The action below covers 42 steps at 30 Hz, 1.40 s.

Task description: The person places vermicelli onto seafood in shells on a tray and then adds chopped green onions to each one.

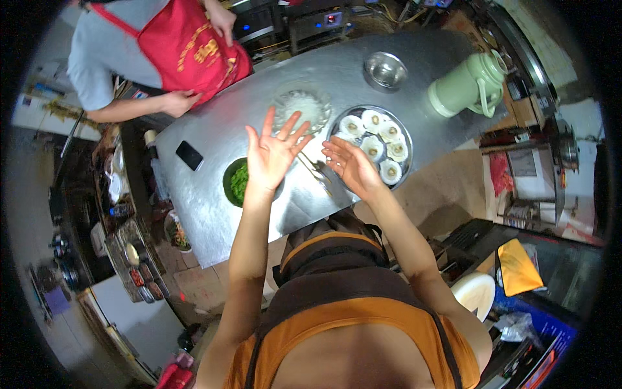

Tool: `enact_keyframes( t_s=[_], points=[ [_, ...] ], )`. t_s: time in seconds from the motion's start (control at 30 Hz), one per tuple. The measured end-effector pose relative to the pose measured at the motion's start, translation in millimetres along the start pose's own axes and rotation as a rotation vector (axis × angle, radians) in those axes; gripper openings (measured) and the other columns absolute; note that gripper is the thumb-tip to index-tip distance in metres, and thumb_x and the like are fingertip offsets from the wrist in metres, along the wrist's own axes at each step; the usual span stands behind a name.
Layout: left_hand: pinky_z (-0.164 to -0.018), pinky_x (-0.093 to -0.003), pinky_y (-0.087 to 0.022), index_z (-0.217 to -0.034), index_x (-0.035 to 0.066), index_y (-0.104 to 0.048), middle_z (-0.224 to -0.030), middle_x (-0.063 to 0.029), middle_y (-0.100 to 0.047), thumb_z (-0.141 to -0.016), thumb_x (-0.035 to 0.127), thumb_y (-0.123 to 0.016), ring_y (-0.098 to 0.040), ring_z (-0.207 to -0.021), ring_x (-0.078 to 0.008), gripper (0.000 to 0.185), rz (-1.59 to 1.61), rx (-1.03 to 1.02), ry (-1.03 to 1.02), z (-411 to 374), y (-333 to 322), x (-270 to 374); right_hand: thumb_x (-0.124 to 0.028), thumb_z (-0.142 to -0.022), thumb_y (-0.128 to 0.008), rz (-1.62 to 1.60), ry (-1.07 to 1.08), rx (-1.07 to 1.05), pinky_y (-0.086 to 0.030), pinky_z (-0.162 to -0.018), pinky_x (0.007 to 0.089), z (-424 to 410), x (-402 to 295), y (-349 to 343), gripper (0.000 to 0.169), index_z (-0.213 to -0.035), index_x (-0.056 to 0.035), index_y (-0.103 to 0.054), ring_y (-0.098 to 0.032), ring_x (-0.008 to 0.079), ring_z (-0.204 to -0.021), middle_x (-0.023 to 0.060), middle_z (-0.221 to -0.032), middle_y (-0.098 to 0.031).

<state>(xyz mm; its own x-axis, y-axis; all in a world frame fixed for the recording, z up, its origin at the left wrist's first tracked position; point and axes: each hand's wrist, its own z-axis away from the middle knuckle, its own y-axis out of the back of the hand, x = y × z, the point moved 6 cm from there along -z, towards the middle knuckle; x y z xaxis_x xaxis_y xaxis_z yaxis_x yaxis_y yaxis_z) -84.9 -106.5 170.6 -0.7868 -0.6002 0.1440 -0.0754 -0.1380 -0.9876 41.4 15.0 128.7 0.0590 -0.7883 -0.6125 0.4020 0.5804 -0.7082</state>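
My left hand (270, 158) is raised above the metal table, palm up, fingers spread, with nothing in it. My right hand (354, 167) is also bare, slightly curled, its palm turned towards the left one. Behind its fingertips lies a round metal tray (409, 148) holding several opened shellfish (372, 148) on white half shells, partly hidden by the hand. A dark green bowl (226, 188) of chopped greens (239, 181) stands beside my left wrist, which covers part of it. Just beyond the left fingers is a clear glass dish (324, 108) with whitish contents. Slim utensils (315, 174) lie between the hands.
The metal table (214, 116) also bears a black phone (189, 155), a steel bowl (385, 73) and a light green thermos (469, 85). Across its far left edge stands a person in a red apron (194, 48). Condiment containers (141, 277) are at lower left.
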Motion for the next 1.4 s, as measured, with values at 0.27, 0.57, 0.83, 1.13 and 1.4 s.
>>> enact_keyframes(
  t_s=[0.27,0.57,0.83,1.13,1.4],
  points=[
    [-0.108,-0.061,-0.018,-0.145,0.019,-0.025,-0.147,-0.0269,-0.018,-0.09,0.06,-0.032,-0.02,-0.136,-0.0441,0.068,0.027,-0.055,-0.01,37,-20,10,-0.014,-0.087,-0.064,0.44,0.195,0.084,-0.049,-0.073,0.0262,-55,-10,-60,0.02,-0.101,-0.0001,-0.064,-0.062,0.0129,-0.077,0.0046,-0.087,-0.067],
    [-0.107,-0.0494,-0.026,-0.146,0.021,-0.019,-0.14,-0.0232,-0.036,-0.094,0.057,-0.031,-0.036,-0.129,-0.0318,0.064,-0.192,0.054,-0.106,63,5,15,-0.027,-0.089,-0.054,1.815,0.884,-0.062,-0.034,-0.099,0.0449,-32,19,-103,0.039,-0.128,-0.0203,-0.054,-0.042,0.0319,-0.123,0.0135,-0.142,-0.034],
    [-0.103,-0.0437,-0.035,-0.145,0.013,-0.022,-0.142,-0.0175,-0.037,-0.096,0.032,-0.045,-0.04,-0.128,-0.0307,0.057,-0.679,0.382,-0.081,97,43,-15,-0.022,-0.089,-0.055,1.63,0.531,0.047,-0.038,-0.093,0.0439,8,34,31,0.038,-0.122,-0.0028,-0.054,-0.048,0.0365,-0.11,0.0205,-0.126,-0.048],
    [-0.088,-0.0329,-0.046,-0.122,0.007,-0.051,-0.114,-0.0096,-0.059,-0.09,0.019,-0.059,-0.059,-0.101,-0.0192,0.035,-0.702,0.88,-0.042,156,124,-86,-0.004,-0.083,-0.06,1.422,0.359,0.317,-0.052,-0.069,0.0309,27,-70,169,0.023,-0.105,0.0014,-0.06,-0.062,0.0223,-0.086,0.0133,-0.102,-0.057],
    [-0.074,-0.035,-0.045,-0.103,0.011,-0.049,-0.096,-0.0029,-0.052,-0.084,0.035,-0.066,-0.053,-0.09,-0.0153,0.035,-0.659,1.481,-0.572,223,192,-9,-0.003,-0.08,-0.065,1.236,0.271,-0.341,-0.053,-0.065,0.028,-40,41,24,0.02,-0.1,0.0005,-0.062,-0.065,0.0204,-0.076,0.0119,-0.088,-0.063]
  ],
)
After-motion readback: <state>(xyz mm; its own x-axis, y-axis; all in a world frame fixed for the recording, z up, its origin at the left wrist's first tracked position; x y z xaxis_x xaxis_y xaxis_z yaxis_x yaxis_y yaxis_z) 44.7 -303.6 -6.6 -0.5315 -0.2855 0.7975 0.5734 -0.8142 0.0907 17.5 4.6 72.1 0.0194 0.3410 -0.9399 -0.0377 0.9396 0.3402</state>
